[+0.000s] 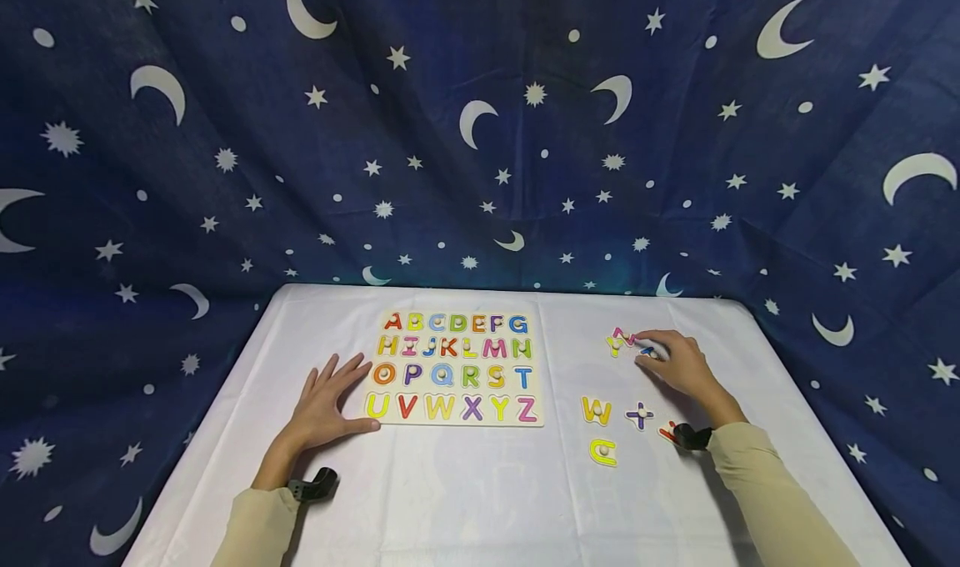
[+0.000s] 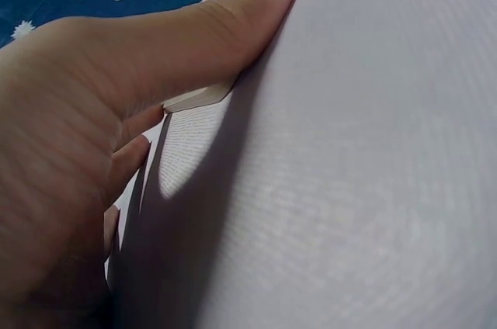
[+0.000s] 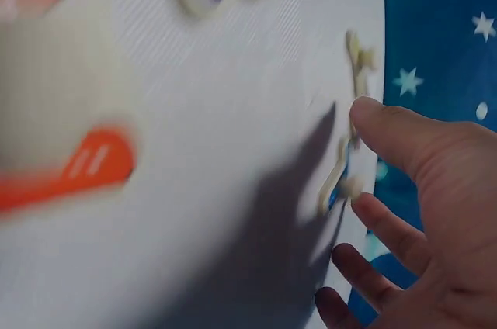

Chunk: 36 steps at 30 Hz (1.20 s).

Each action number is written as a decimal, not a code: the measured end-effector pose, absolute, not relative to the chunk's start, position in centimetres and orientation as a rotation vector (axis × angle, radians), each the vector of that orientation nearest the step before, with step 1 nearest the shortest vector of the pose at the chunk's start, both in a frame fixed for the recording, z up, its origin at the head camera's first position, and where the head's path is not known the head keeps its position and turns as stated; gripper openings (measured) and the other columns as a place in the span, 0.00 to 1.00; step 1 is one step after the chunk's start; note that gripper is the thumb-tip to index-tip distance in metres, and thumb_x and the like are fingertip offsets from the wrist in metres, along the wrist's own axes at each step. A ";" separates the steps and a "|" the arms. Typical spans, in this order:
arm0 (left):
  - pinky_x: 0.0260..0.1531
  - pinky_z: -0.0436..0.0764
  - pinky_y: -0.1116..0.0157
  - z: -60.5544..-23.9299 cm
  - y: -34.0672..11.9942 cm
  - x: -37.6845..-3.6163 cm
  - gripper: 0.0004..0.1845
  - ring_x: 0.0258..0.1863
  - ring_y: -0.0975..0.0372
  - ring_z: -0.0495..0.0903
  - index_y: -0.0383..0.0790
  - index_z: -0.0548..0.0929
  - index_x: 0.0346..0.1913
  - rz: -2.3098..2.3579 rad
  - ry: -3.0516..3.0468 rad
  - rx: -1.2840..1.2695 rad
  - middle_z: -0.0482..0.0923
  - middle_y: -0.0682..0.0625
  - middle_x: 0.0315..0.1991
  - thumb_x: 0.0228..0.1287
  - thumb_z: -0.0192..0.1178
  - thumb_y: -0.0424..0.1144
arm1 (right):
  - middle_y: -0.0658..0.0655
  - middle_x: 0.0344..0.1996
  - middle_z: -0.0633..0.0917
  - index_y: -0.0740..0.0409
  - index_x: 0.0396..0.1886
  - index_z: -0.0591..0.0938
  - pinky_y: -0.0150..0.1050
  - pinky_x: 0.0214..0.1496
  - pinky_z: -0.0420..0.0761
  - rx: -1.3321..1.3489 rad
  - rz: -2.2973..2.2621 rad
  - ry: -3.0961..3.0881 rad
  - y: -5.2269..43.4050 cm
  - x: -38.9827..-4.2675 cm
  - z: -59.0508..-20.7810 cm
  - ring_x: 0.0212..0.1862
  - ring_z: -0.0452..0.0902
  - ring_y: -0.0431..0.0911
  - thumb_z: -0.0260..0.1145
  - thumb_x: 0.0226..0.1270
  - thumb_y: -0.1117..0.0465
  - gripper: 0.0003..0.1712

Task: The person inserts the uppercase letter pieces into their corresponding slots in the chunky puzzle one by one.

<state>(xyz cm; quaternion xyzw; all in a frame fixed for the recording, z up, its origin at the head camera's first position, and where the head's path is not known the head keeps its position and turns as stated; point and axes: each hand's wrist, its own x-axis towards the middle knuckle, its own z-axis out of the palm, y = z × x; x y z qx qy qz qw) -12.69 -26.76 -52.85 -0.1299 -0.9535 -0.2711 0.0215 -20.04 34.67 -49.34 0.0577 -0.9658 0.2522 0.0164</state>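
Two-handed at the worktop point(image 1: 480, 492), resting spread left fingers point(image 1: 348, 376) against the alphabet board point(image 1: 480, 389) while holding parted, seemingly empty right fingers point(image 3: 392, 228) close by a blue letter piece point(image 3: 335, 189) well to its right, probably light, stiff and best pinched by the knob point(image 3: 352, 187).

A pale wooden alphabet puzzle board point(image 1: 509, 377) with four rows of multicoloured letters lies flat on the desk, its lower-left corner touched by the left hand's point(image 1: 326, 404) thumb; A to S bear round knobs, T to Z show none. Right of it, a small blue knobbed letter piece point(image 1: 647, 352) lies between the right hand's point(image 1: 682, 371) spread thumb and fingers, near pink point(image 1: 623, 336) and yellow point(image 1: 614, 347) letter pieces.
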 end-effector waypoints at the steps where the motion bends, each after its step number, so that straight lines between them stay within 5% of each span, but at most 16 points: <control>1: 0.74 0.38 0.33 -52.8 -26.8 -12.7 0.57 0.79 0.36 0.46 0.41 0.72 0.74 -0.839 -2.954 -0.404 0.62 0.40 0.78 0.40 0.80 0.64 | 0.72 0.64 0.77 0.58 0.61 0.83 0.74 0.57 0.65 0.173 0.782 -3.005 35.0 -19.9 -49.4 0.62 0.66 0.73 0.74 0.66 0.58 0.24; 16: 0.74 0.40 0.32 -52.5 -26.7 -12.8 0.57 0.79 0.36 0.46 0.42 0.72 0.74 -0.829 -2.965 -0.411 0.62 0.40 0.78 0.40 0.80 0.64 | 0.72 0.55 0.83 0.63 0.47 0.89 0.70 0.64 0.68 0.196 0.833 -2.886 36.8 -19.3 -49.9 0.61 0.74 0.70 0.74 0.65 0.66 0.12; 36: 0.75 0.38 0.33 -52.6 -26.7 -12.7 0.57 0.79 0.36 0.45 0.41 0.72 0.74 -0.834 -2.973 -0.389 0.62 0.40 0.78 0.40 0.80 0.63 | 0.73 0.58 0.81 0.64 0.49 0.88 0.72 0.67 0.66 0.127 0.895 -2.901 37.1 -19.4 -50.4 0.64 0.71 0.72 0.73 0.67 0.65 0.13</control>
